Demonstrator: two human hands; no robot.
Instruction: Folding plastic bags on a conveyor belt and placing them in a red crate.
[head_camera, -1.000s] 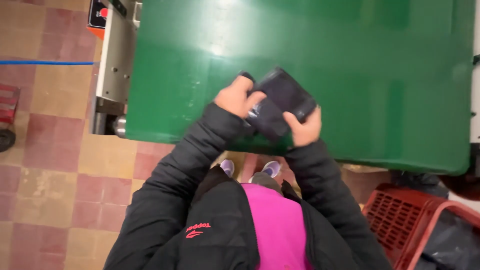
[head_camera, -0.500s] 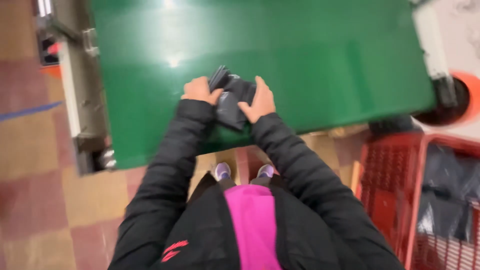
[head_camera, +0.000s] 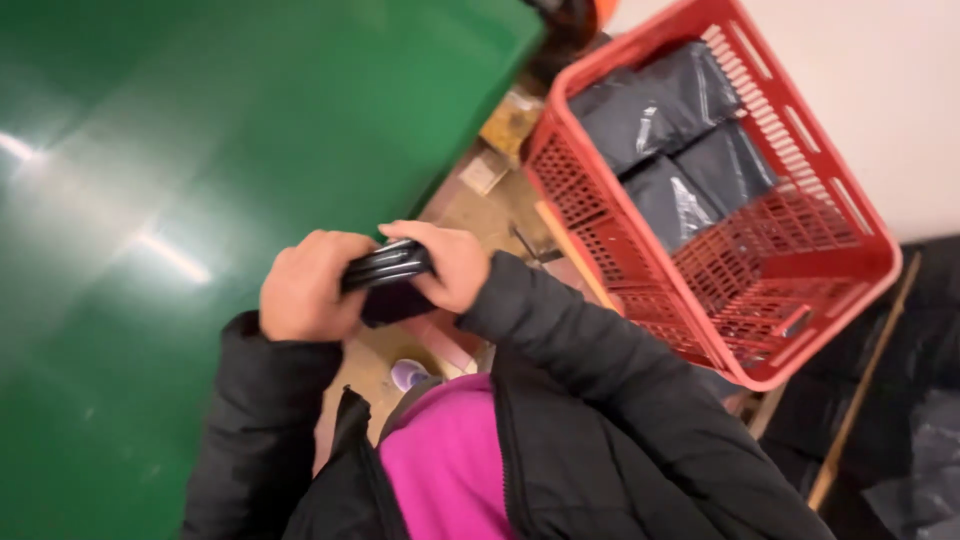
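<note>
Head view, left to right: green table fills the left and upper left of the frame, glossy, with light streaks on it. At lower centre, the left hand sits just past the table's edge, fingers curled and clenched on one end of a black bundle. Bundle looks like a few flat, shiny black bags folded or stacked together; exact count can't be told. Right hand is immediately to the right, grasping the other end of the same bundle, thumb on top. So both hands are closed on it, and it hangs between them, in the air off the table edge, above the floor gap. Both arms wear black jacket sleeves; a pink top shows at bottom centre between the open jacket fronts. A shoe tip is visible just below the hands. Upper right: red basket with slotted walls, tilted in frame, well apart from the hands. Inside it lie several black bags, flat and overlapping, toward its upper-left end. Far right edge: dark material, too dim to identify.
</note>
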